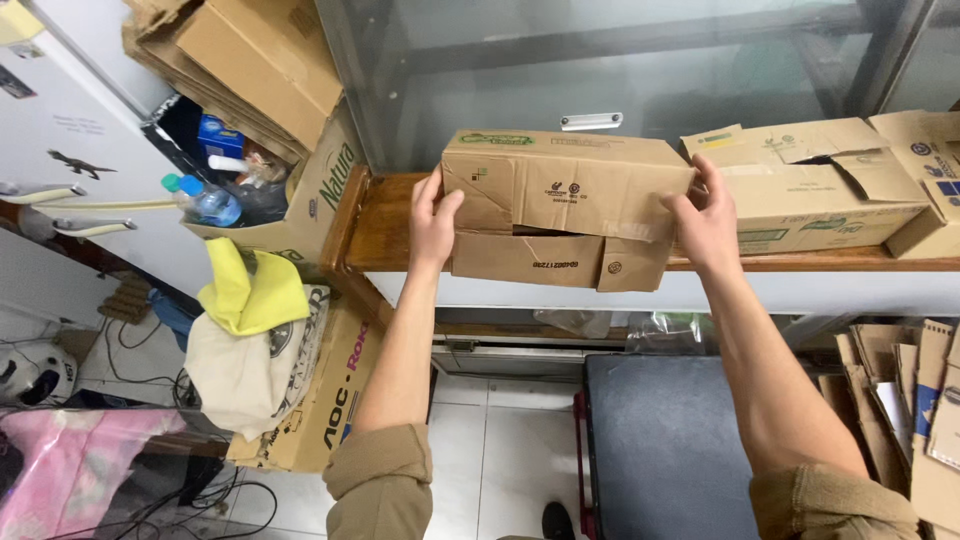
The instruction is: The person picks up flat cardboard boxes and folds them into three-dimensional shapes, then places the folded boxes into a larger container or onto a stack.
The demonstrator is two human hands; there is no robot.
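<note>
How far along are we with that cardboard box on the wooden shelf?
Done: the brown cardboard box sits on the wooden shelf. In hand: left hand and right hand grip its two ends. Left: its front flaps hang loose, unclosed.

We see a plain brown cardboard box [565,205] with small green and dark printed marks, on a reddish-brown wooden shelf [385,225]. A yellow cloth [250,290] lies over a cream bag [245,370]; lower left, a pink, perhaps flowered, fabric [70,465]. Our sleeves [385,480] are khaki.
</note>
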